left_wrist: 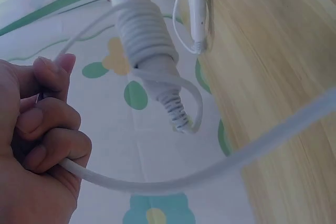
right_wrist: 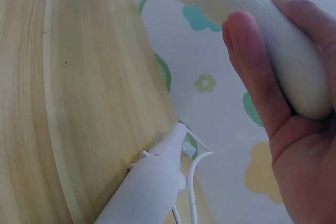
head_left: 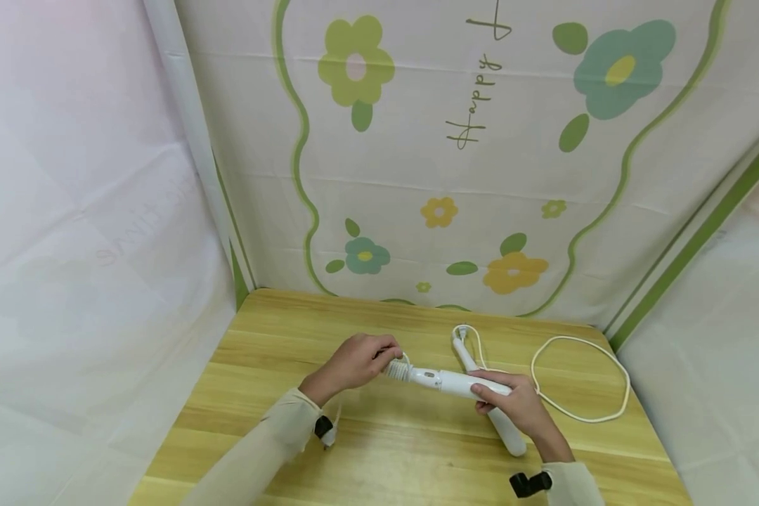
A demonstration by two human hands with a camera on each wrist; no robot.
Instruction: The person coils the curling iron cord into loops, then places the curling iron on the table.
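Head cam: L hand (head_left: 354, 362), curled, is holding wht cord (left_wrist: 136, 187); R hand (head_left: 515, 402), at L's 3 o'clock, is gripping wht wand (head_left: 458, 384); 2nd wand (head_left: 507, 432) is lying beneath.

On the back cloth (head_left: 417, 176), one word can be read: "Happy" (head_left: 474, 102), written in thin, dark handwriting, with a capital H. It runs from below to above, so the word stands on its side. Over it is one more letter (head_left: 490, 28), cut by the upper edge. The left cloth (head_left: 69, 316) bears faint letters (head_left: 148, 225), too pale for me to read surely.
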